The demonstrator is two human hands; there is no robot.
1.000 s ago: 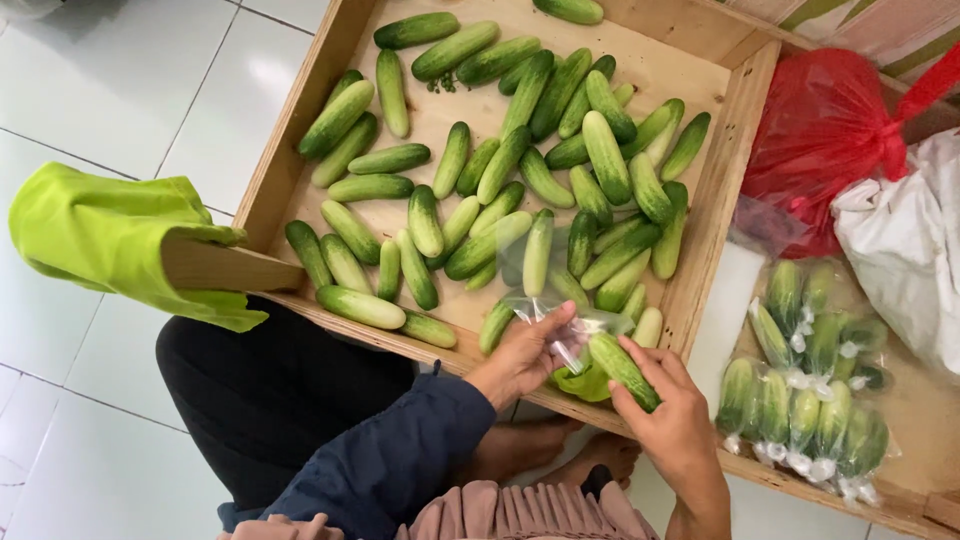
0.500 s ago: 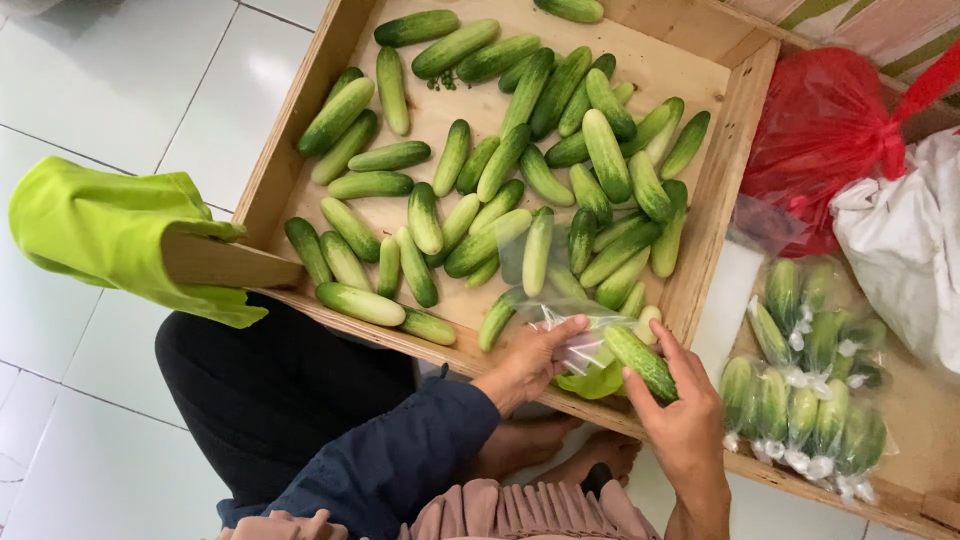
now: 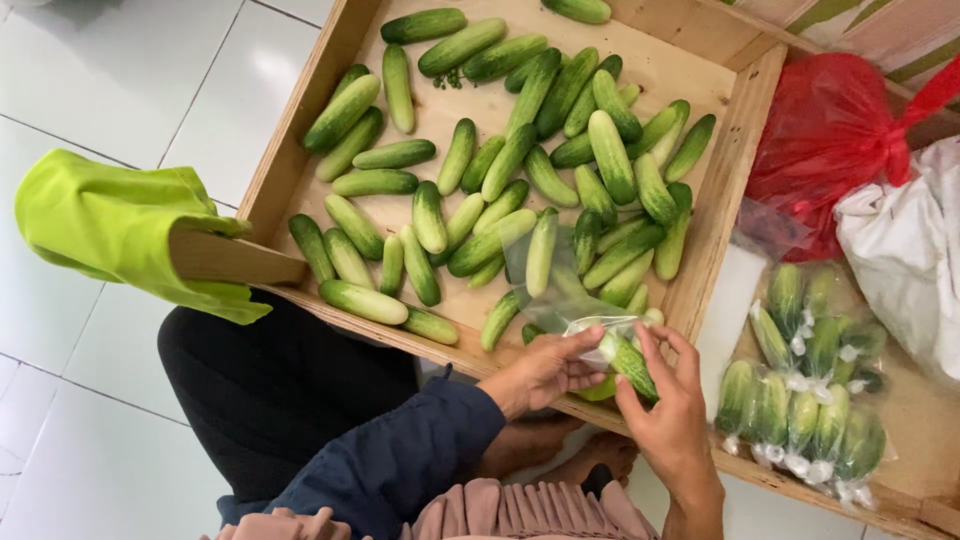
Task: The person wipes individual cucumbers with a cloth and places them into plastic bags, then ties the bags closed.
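1. Head view, left hand (image 3: 545, 370): the grip is closed on the gathered neck of a clear plastic bag (image 3: 590, 330), with thumb and fingers pinching the film at the near rim of the wooden tray (image 3: 300, 150).
2. Head view, right hand (image 3: 672, 415): the fingers curl around a cucumber (image 3: 630, 365) that sits in the bag's mouth (tilted, its upper end between the two hands). The grip is closed on the cucumber through or beside the film; which of the two cannot be told.
3. Bag position: it lies over the near right corner of the tray, touching the loose cucumbers there. A lighter green piece shows under the hands.
4. Tray contents: many loose cucumbers (image 3: 470, 170) lie spread over the tray floor, most of them lengthwise away from the person.
5. Left of the tray: a lime-green cloth (image 3: 110, 225) drapes over a wooden bar at the tray's corner.
6. Right of the tray: packed bags of cucumbers (image 3: 810, 390) lie together, with a red plastic bag (image 3: 825, 150) and a white bag (image 3: 905, 250) beyond them.
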